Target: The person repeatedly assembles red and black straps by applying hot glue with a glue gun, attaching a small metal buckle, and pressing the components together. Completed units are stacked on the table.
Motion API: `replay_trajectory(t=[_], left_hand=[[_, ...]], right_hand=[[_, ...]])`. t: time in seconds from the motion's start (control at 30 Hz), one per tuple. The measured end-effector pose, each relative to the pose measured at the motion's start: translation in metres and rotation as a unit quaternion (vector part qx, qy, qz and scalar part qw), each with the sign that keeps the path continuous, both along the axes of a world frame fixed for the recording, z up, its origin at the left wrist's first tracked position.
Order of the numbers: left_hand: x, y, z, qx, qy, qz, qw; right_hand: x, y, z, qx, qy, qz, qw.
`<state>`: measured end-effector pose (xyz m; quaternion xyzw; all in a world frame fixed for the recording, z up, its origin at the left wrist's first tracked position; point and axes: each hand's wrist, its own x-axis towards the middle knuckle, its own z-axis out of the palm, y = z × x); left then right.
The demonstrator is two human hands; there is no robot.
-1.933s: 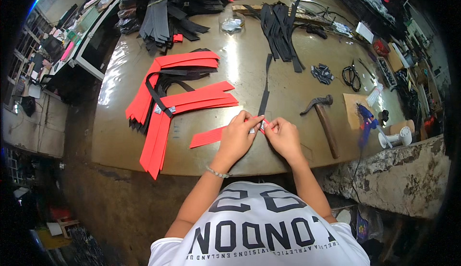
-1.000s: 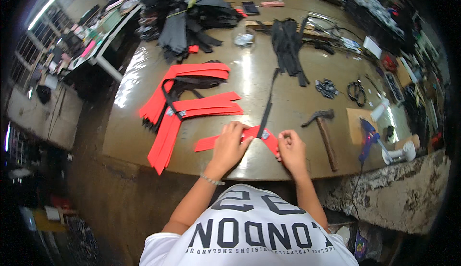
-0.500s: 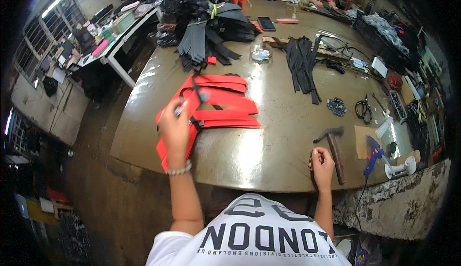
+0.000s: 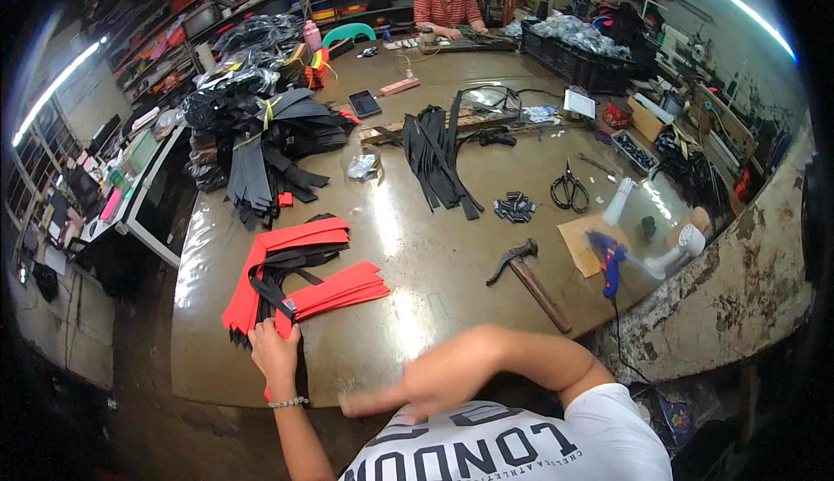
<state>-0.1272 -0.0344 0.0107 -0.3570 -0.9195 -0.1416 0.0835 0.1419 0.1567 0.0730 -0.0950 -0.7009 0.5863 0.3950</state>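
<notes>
Pressing left hand (image 4: 276,352) on near end of red strips (image 4: 306,283), fingers flat; pile ran away from me, up-right. Right hand (image 4: 417,392) blurred, grip unclear, farther off.

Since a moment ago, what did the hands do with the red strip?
Both hands first held one red strip near the table's front edge. The left hand carried it left and now rests on the pile of red strips. The right hand let go and swung across toward the body, blurred. The hammer, scissors and black strips stayed put.
</notes>
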Motion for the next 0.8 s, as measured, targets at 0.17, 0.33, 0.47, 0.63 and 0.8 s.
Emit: replay_trajectory(t=[0.17, 0.33, 0.47, 0.63, 0.8], left_hand=[[-0.014, 0.008, 0.006, -0.047, -0.034, -0.020, 0.998], [-0.025, 0.018, 0.018, -0.100, -0.127, -0.018, 0.987], [-0.014, 0.020, 0.021, -0.071, -0.121, -0.033, 0.990], [-0.004, 0.021, 0.034, -0.053, -0.151, -0.080, 0.984], [-0.039, 0.041, 0.083, 0.024, -0.114, -0.137, 0.984]], right_hand=[[0.042, 0.044, 0.042, -0.166, 0.281, -0.309, 0.893], [0.067, 0.010, 0.047, 0.116, -0.262, 0.039, 0.957], [0.065, -0.036, 0.008, 0.088, -0.344, 0.345, 0.869], [0.067, -0.051, -0.060, -0.079, -0.360, -0.034, 0.929], [0.072, -0.065, -0.095, 0.006, -0.290, -0.156, 0.944]])
